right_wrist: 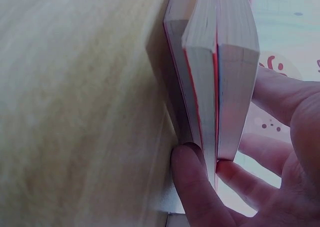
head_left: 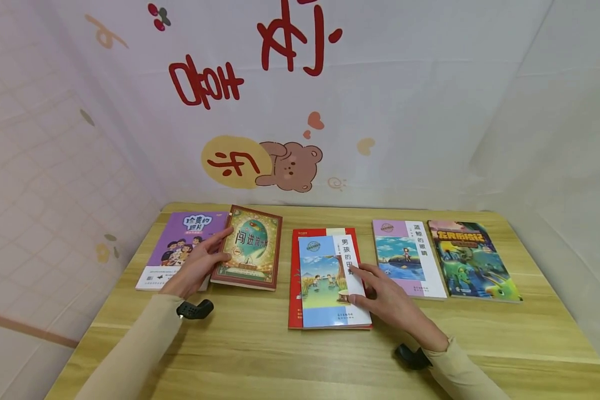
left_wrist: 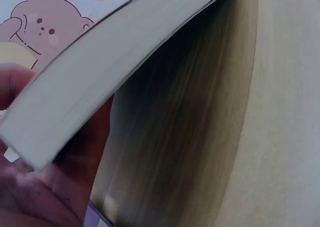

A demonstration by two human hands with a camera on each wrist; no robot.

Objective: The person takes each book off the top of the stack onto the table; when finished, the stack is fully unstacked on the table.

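Observation:
My left hand [head_left: 200,266] holds a brown-bordered book with a green and gold cover [head_left: 252,250] by its left edge, thumb on the cover. The left wrist view shows fingers [left_wrist: 90,152] under the page block [left_wrist: 90,72], which stands tilted off the table. My right hand [head_left: 387,297] is at the right edge of a small stack, thumb and a finger over a blue and white book [head_left: 325,278]. Beneath that lies a red book [head_left: 296,300], sticking out on the left. From the right wrist, fingers [right_wrist: 192,172] wrap the stacked page edges [right_wrist: 237,87].
A purple and white book [head_left: 167,255] lies at the left, partly covered by the green and gold one. To the right lie a pink and white book [head_left: 405,255] and a dinosaur book [head_left: 475,261]. The wooden table [head_left: 260,355] meets a printed cloth wall [head_left: 405,111].

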